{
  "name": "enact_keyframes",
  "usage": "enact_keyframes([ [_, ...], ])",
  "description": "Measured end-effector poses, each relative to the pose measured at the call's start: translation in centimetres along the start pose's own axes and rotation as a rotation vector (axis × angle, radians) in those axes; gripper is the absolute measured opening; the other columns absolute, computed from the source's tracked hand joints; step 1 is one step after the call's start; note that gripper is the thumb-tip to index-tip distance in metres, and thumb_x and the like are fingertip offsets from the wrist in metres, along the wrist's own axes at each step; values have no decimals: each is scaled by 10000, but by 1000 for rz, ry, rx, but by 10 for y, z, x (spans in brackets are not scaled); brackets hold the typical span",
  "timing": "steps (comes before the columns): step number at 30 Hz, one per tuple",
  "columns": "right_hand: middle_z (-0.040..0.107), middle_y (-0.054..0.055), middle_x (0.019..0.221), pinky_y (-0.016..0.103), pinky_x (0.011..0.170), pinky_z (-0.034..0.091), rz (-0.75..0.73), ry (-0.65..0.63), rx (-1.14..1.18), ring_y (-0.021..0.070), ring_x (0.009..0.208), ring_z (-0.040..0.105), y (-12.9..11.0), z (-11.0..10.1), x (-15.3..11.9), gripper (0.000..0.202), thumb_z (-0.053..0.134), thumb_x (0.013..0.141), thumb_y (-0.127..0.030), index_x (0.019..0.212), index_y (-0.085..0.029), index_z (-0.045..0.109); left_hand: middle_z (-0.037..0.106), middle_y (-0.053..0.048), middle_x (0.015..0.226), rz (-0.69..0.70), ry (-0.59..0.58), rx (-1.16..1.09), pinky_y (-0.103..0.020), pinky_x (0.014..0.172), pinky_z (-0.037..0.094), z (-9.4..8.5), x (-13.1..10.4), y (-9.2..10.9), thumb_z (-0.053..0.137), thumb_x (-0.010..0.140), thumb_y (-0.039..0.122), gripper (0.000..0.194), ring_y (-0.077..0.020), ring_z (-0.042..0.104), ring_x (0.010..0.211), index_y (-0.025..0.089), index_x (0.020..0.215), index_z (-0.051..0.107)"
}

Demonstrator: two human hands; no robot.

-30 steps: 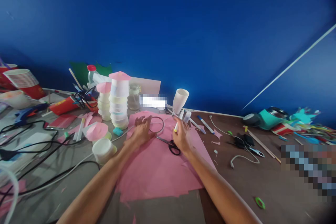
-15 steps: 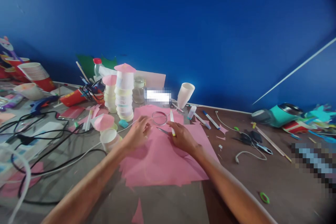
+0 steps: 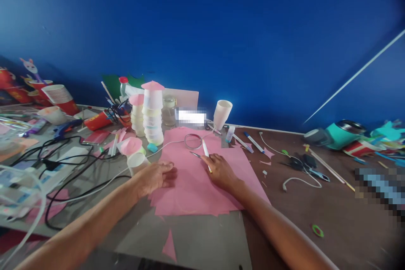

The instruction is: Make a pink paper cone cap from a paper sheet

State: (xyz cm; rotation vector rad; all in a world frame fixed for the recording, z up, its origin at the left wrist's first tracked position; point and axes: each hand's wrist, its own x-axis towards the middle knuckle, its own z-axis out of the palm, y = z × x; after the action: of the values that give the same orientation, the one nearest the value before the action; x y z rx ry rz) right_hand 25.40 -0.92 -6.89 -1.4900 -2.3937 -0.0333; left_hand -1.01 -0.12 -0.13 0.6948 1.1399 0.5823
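My right hand [image 3: 220,171] rests on a stack of pink paper sheets [image 3: 186,194], its fingers closed on a white pen [image 3: 206,149] that points away from me. A slim grey pointed tool [image 3: 195,154] lies by its fingertips; I cannot make out its kind. Just beyond is a thin clear ring [image 3: 193,141] on the paper. My left hand [image 3: 160,175] hovers at the left edge of the sheets, fingers loosely apart and holding nothing. Beside that wrist stands a white paper cup [image 3: 136,162].
Left and behind stand towers of stacked white cups [image 3: 153,114] with pink cone tops. Black cables [image 3: 68,177] and a power strip [image 3: 63,164] fill the left. A white cup [image 3: 222,114], glue bottle [image 3: 230,134] and blue-capped marker [image 3: 254,142] lie behind right.
My left hand has drawn back and left, away from the middle of the paper. My right hand has shifted slightly towards me with the pen. The camera view has turned a little.
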Motion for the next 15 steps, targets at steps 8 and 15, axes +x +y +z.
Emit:
enact_keyframes([
  [8,685,125,1032,359,873,435,-30,19,-19,250,953,580,-2,1,-2,418,486,864,-69,1266,-136,582,748,-127,859,-98,-87,-195,-364,817,573,9,10,-4,617,855,186,52,-221,732,802,140,835,630],
  [15,691,105,1004,340,837,434,-25,10,-11,238,942,590,-4,-7,-2,335,490,897,-92,1202,-170,605,575,19,554,-88,-204,-200,-230,539,514,29,24,-1,641,871,215,117,-108,573,478,109,862,690],
])
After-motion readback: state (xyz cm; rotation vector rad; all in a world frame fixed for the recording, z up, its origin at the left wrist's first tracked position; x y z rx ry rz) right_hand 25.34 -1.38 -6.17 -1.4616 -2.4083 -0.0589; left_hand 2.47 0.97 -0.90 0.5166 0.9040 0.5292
